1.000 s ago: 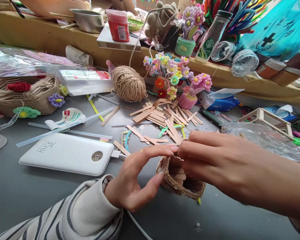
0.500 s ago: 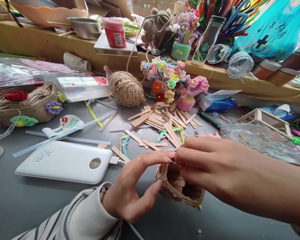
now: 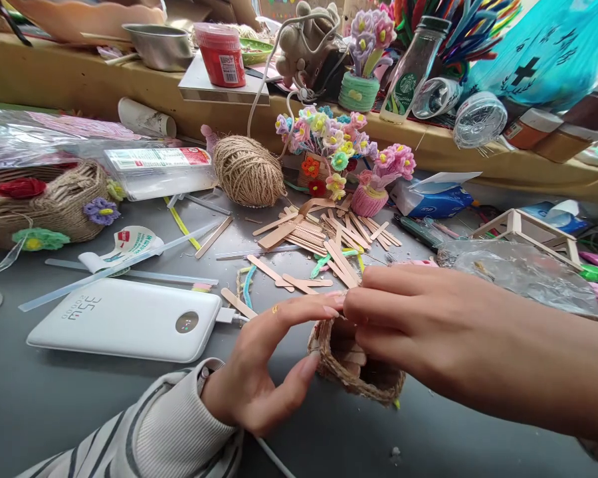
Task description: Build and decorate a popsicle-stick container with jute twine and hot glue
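Note:
A small basket (image 3: 361, 385) wrapped in brown twine stands on the grey table in front of me, its opening turned toward me. Wooden craft sticks (image 3: 353, 358) show inside it. My left hand (image 3: 274, 365) grips its left side, thumb against the near rim and fingers stretched to the far rim. Over the far right rim, my right hand (image 3: 403, 318) is closed, its fingers bent and partly inside the opening. The right fingertips are hidden, so any small piece between them cannot be seen. A bit of yellow-green (image 3: 397, 403) pokes out at the basket's lower right corner.
Loose craft sticks (image 3: 299, 232) lie beyond the basket, near a ball of twine (image 3: 249, 171) and fuzzy flowers (image 3: 329, 143). A white power bank (image 3: 124, 322) with a cable sits left. Clear plastic (image 3: 523, 275) lies right. A raised shelf (image 3: 94, 79) holds jars and bottles.
Both hands stay at the basket, with the right fingers shifted very slightly left along the rim. The whole view has moved a little.

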Motion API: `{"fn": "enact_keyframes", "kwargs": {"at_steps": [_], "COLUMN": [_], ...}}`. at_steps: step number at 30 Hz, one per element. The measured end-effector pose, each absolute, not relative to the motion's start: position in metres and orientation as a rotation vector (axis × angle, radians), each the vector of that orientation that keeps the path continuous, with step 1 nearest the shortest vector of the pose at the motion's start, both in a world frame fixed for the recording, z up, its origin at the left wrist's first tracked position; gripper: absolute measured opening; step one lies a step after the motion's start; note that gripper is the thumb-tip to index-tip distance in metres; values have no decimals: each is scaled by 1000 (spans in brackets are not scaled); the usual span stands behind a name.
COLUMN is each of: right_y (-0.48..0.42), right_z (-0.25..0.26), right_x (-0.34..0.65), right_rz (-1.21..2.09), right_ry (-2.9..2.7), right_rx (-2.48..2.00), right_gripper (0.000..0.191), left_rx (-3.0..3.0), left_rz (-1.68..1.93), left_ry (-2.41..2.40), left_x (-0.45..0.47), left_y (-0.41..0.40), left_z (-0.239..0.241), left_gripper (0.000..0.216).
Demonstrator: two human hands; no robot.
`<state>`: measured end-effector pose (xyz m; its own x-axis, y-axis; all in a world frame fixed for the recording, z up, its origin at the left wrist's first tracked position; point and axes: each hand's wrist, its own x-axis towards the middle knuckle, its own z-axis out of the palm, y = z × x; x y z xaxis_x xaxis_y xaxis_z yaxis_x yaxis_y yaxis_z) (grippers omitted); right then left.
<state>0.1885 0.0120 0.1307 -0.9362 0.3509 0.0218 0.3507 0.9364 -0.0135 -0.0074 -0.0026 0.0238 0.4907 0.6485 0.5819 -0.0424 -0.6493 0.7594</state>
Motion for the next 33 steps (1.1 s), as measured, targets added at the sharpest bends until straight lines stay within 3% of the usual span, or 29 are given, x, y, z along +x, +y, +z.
{"fn": "enact_keyframes", "kwargs": {"at_steps": [33], "right_y": [-4], "right_z": [127], "right_x": [186], "right_rz": [-239], "right_ry": [-2982], "right_rx": [-646], "right_gripper": [35], "left_rx": [1992], "left_rz": [1224], "left_ry": [462], "left_x": [-7], "left_y": [-2], "left_z": [22], "left_gripper": [52]}}
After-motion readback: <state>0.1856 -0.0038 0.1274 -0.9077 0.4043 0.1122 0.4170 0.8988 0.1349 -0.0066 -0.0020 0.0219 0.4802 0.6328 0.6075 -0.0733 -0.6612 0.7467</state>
